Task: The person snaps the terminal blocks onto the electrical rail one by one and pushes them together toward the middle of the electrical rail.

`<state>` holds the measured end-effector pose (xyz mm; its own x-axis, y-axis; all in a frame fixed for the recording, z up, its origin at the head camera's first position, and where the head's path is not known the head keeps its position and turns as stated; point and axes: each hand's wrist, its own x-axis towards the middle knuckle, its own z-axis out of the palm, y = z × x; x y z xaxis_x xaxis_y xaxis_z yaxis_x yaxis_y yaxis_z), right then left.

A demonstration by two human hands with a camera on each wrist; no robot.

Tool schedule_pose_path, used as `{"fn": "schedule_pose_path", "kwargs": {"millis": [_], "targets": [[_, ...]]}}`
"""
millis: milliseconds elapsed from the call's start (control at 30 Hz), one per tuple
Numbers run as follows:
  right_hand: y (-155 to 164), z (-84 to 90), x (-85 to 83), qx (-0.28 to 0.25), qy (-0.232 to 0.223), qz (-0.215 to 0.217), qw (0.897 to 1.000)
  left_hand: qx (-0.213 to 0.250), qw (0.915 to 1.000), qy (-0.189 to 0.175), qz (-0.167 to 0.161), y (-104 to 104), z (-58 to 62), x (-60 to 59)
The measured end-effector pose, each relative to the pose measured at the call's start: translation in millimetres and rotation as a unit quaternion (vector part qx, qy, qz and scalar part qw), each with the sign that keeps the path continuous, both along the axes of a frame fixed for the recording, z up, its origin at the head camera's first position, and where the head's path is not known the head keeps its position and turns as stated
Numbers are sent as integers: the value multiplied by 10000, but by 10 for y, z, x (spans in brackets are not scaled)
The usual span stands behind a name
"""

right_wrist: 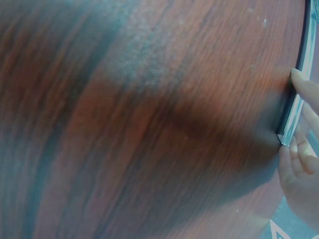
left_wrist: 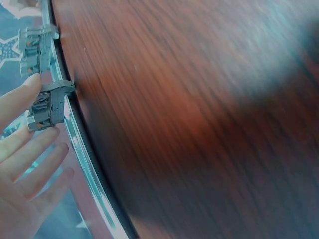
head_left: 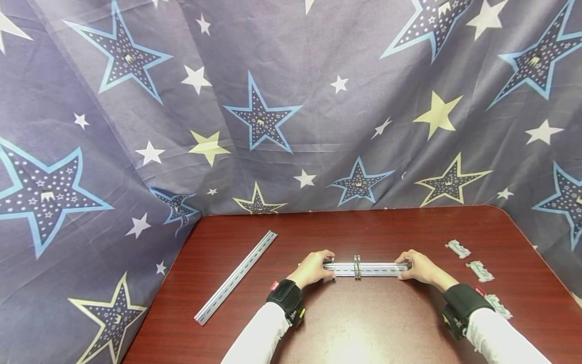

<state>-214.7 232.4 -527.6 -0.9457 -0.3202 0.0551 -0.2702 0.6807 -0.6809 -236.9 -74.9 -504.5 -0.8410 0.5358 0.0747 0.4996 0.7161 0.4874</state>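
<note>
A slotted metal DIN rail (head_left: 379,270) lies across the table in front of me. My left hand (head_left: 314,268) is at its left part, and in the left wrist view the thumb and fingers pinch a grey terminal block (left_wrist: 50,105) seated on the rail. Another terminal block group (head_left: 357,267) stands upright across the rail near its middle, between the two hands. At the rail's right end, my right hand (head_left: 418,267) grips the metal. The right wrist view shows the thumb on the near edge of the rail end (right_wrist: 285,138) and fingers on the far side.
To the left a longer, separate DIN rail (head_left: 236,277) lies diagonally. Three loose terminal blocks lie along the right side: a far one (head_left: 457,248), a middle one (head_left: 480,271) and a near one (head_left: 498,306) beside the right wrist. A star-patterned curtain (head_left: 313,136) hangs behind the reddish-brown table (head_left: 364,227).
</note>
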Motion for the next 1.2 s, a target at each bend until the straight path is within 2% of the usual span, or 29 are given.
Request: {"fn": "schedule_pose_path", "kwargs": {"millis": [700, 1200], "targets": [[8, -14, -16, -44, -37, 23, 10000, -218, 9997, 109, -7, 343, -26, 10], [3, -10, -10, 16, 35, 62, 10000, -219, 9992, 338, 29, 429, -50, 25]]}}
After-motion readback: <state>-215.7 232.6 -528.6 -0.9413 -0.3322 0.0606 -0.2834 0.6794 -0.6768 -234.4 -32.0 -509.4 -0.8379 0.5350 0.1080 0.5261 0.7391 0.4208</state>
